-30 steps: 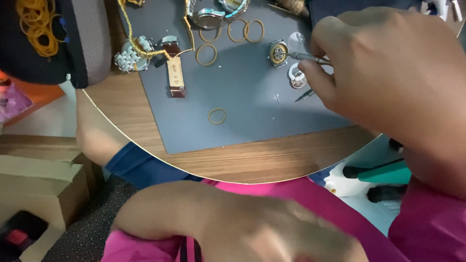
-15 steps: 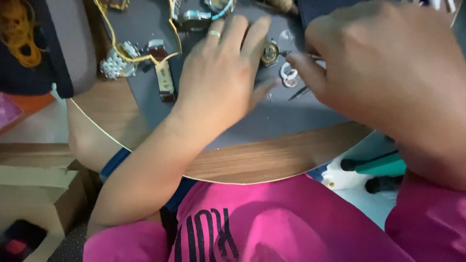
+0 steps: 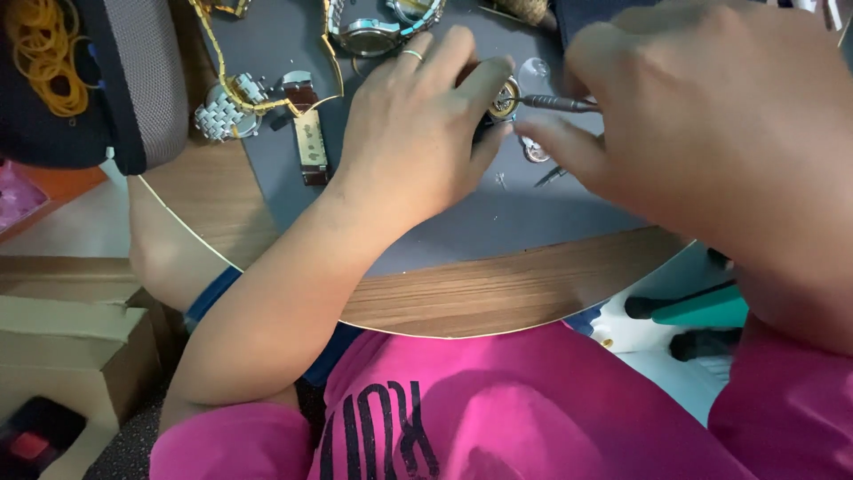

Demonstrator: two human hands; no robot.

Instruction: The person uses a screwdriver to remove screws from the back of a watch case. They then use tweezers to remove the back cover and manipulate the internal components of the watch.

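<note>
I am holding a small round watch part (image 3: pixel 505 98) still with the fingertips of my left hand (image 3: pixel 418 133), on the grey mat (image 3: pixel 498 222). My right hand (image 3: pixel 711 124) is pinching a thin metal tool (image 3: pixel 555 104), and its tip is touching the part. A brown strap (image 3: pixel 306 133) is lying near my left hand.

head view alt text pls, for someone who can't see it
Left hand steadies a small round watch movement on a grey mat while the right hand points a thin metal tool at it. Watches lie nearby on the round wooden table.
</note>
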